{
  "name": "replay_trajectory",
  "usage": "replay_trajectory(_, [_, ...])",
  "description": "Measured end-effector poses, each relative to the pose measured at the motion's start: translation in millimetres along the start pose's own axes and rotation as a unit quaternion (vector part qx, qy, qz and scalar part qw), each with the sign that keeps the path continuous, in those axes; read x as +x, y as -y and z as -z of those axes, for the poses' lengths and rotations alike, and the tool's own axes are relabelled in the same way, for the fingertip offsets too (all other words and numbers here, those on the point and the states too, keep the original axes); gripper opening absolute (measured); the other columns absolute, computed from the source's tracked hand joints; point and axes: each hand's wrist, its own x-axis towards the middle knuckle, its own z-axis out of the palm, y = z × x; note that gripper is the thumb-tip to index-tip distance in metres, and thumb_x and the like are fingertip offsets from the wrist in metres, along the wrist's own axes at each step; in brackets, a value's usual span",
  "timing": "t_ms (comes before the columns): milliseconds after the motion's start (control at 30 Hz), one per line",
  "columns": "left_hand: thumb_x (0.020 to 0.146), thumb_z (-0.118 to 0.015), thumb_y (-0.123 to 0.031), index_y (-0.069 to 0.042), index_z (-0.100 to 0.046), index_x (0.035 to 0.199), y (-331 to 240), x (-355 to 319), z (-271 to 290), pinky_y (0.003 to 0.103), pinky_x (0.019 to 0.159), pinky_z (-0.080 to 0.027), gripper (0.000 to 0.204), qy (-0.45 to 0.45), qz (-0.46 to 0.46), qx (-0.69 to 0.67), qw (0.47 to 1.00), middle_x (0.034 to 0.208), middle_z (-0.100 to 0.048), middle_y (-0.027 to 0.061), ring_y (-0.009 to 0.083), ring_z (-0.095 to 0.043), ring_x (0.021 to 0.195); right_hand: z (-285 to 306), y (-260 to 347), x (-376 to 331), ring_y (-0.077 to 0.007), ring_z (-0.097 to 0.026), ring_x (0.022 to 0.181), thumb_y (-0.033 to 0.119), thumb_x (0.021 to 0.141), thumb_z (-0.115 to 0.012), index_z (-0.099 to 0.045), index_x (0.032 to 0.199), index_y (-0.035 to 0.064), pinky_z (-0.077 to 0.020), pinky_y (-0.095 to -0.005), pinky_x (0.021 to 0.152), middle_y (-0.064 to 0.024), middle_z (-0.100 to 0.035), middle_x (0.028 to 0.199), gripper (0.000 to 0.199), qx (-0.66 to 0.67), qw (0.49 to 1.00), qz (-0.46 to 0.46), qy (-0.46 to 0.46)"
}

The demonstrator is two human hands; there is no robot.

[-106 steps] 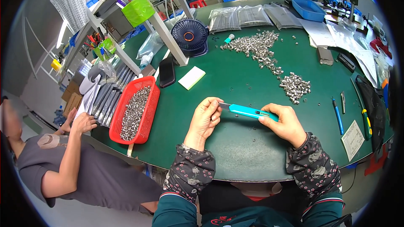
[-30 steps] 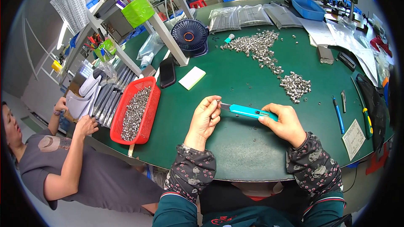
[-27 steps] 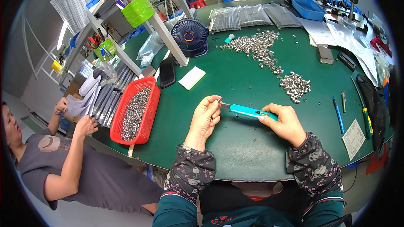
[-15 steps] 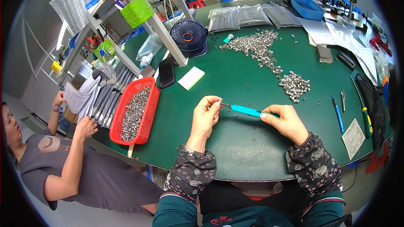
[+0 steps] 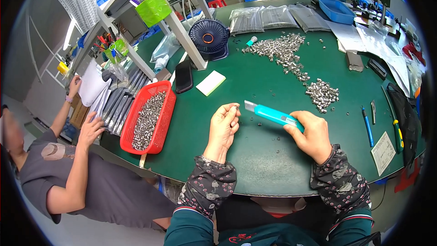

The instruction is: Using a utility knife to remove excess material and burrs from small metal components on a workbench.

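Note:
In my right hand (image 5: pixel 312 134) is a teal utility knife (image 5: pixel 272 114), its blade bared and pointing left at my other hand. My left hand (image 5: pixel 221 130) is closed in a pinch, and a small metallic bit shows at the fingertips, too small to make out. A short gap separates the blade from those fingertips. Beyond the knife lies a small heap of short metal sleeves (image 5: pixel 322 94), and behind it a larger spread of the same sleeves (image 5: pixel 280 50). Tiny dark rings dot the green table (image 5: pixel 255 173).
A red basket (image 5: pixel 166 125) of metal pieces stands left, near a phone (image 5: pixel 184 76) and sticky notes (image 5: pixel 210 83). A fan (image 5: pixel 209 38) sits behind. To the right lie a blue pen (image 5: pixel 367 126) and a paper slip (image 5: pixel 383 152). A co-worker (image 5: pixel 86 173) handles papers at far left.
The knife blade has come away from my left fingertips, and the knife has turned to show its broad side. The co-worker's hands have shifted at the papers.

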Motion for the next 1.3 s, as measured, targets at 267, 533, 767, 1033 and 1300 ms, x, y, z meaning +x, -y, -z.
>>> replay_trajectory(267, [0.083,-0.051,-0.009,-0.002,-0.053,0.092,-2,0,0,0.013,0.035,-0.024,0.011,0.006,-0.005,0.004,1.0,0.072,-0.05,0.0016,0.0024,-0.035,0.048,-2,-5,2,-0.0271,-0.056,0.058,0.027,0.072,-0.061,-0.06,0.081,0.0029,-0.0422,-0.035,0.053,-0.0136,-0.058,0.067,0.026,0.087,0.985,-0.1,0.114])
replay_trajectory(533, [0.083,-0.052,-0.008,-0.001,-0.053,0.093,-3,-2,-4,0.013,0.036,-0.024,0.013,0.025,-0.012,0.078,0.997,0.07,-0.049,0.0007,0.0015,-0.035,0.048,1,-4,2,-0.0274,-0.055,0.057,0.027,0.071,-0.061,-0.06,0.08,0.0031,-0.0421,-0.0351,0.051,-0.012,-0.057,0.066,0.025,0.065,0.986,-0.102,0.117])
replay_trajectory(767, [0.083,-0.052,-0.01,-0.001,-0.053,0.091,-3,0,7,0.013,0.036,-0.024,0.012,0.032,0.056,-0.01,0.998,0.07,-0.049,0.001,0.0025,-0.036,0.049,-2,3,3,-0.0277,-0.054,0.058,0.016,0.068,-0.065,-0.054,0.084,0.0037,-0.0423,-0.033,0.05,-0.0106,-0.054,0.07,0.023,0.001,0.996,0.055,-0.068])
replay_trajectory(1033, [0.084,-0.05,-0.012,-0.002,-0.052,0.092,-5,1,9,0.014,0.035,-0.025,0.012,0.053,0.065,-0.07,0.994,0.076,-0.051,0.0032,0.0036,-0.036,0.051,1,-6,8,-0.0264,-0.051,0.061,0.011,0.066,-0.064,-0.051,0.086,0.0052,-0.0394,-0.0348,0.052,-0.0091,-0.048,0.07,0.024,-0.077,0.993,0.036,-0.083])
replay_trajectory(1300, [0.085,-0.047,-0.01,-0.003,-0.051,0.093,-6,2,5,0.013,0.035,-0.025,0.011,0.057,0.051,-0.057,0.995,0.082,-0.052,0.0059,0.0033,-0.035,0.05,2,-8,7,-0.0243,-0.051,0.063,0.01,0.067,-0.061,-0.052,0.089,0.0067,-0.0408,-0.0348,0.052,-0.008,-0.047,0.07,0.025,-0.149,0.988,0.032,-0.019])
